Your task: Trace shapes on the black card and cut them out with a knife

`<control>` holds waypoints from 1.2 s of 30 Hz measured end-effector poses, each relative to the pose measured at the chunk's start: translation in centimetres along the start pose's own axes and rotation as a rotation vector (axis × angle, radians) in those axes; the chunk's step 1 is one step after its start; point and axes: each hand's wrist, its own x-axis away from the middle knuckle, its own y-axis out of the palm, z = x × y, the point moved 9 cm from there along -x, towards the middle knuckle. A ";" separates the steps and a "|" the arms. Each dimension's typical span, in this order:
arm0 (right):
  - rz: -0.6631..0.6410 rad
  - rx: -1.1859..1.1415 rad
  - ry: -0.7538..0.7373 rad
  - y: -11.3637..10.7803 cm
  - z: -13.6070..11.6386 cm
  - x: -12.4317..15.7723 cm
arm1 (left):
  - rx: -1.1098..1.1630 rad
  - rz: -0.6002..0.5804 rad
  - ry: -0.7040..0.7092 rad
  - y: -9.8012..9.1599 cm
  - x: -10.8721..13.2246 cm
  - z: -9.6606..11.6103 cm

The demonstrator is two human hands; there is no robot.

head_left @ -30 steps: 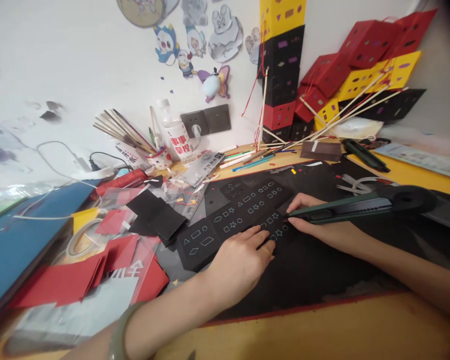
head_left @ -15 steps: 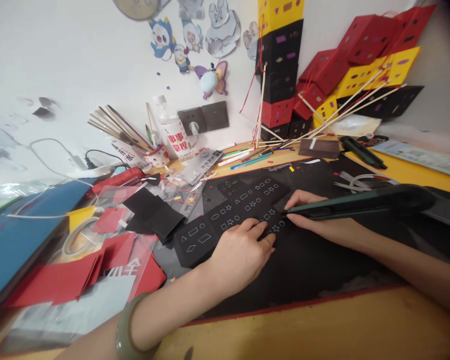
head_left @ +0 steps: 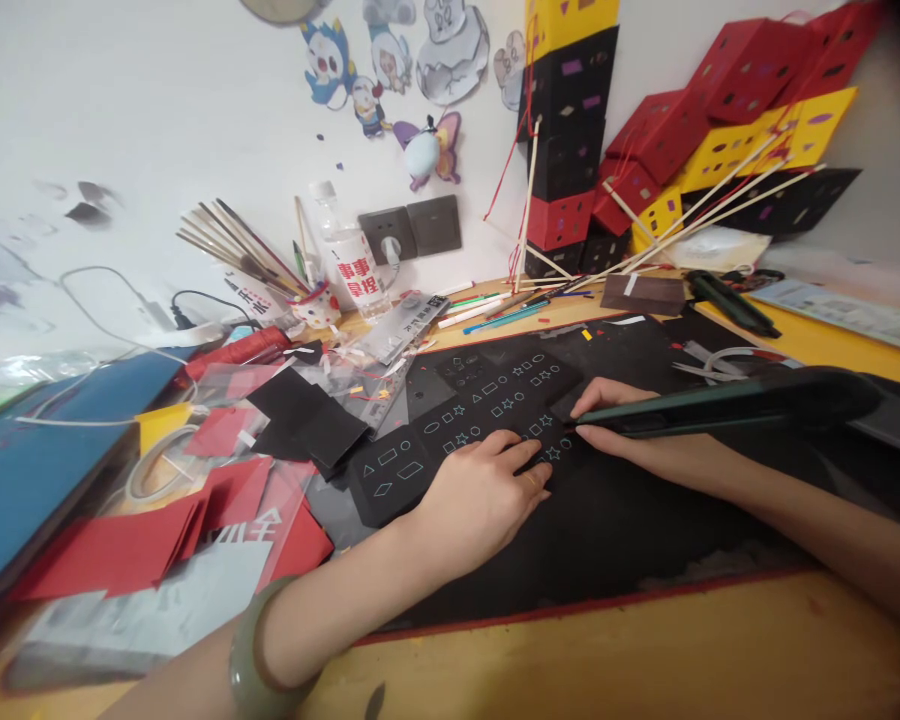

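Note:
A black card strip [head_left: 397, 490] lies on the dark mat, covered with pale outlines of stars, squares, circles, triangles and other shapes. My left hand [head_left: 487, 500] rests palm down across it, fingers stretched out and pressing on the card near its right part; it hides some outlines. My right hand [head_left: 622, 435] pinches a long dark green tool [head_left: 750, 405], which looks like a utility knife, near its front end. Its tip touches or hovers just over the card beside the outlines; the blade is too small to make out.
A black cutting mat [head_left: 645, 530] covers the middle of the wooden table [head_left: 645, 650]. On the left lie red paper pieces [head_left: 120, 545], black sheets [head_left: 307, 415] and a tape roll [head_left: 161, 465]. Behind stand a bottle [head_left: 349, 260] and stacked red, yellow and black boxes [head_left: 566, 150].
The view has shifted slightly. Both hands keep nearly the same places on the card, and the green tool's tip has barely moved.

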 end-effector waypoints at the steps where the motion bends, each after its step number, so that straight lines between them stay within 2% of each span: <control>1: -0.003 -0.002 -0.001 0.0 0.0 0.0 | 0.003 -0.004 0.002 0.0 0.0 0.0; 11: -0.019 0.009 -0.013 0.1 -0.2 -0.1 | 0.003 -0.027 0.019 0.0 -0.1 -0.2; 22: -0.064 0.003 -0.073 0.5 -0.2 -0.2 | -0.084 -0.084 0.073 0.9 -0.4 -0.2; 36: -0.061 0.005 -0.137 0.7 0.4 -0.2 | -0.116 -0.136 0.018 1.6 -0.2 -0.6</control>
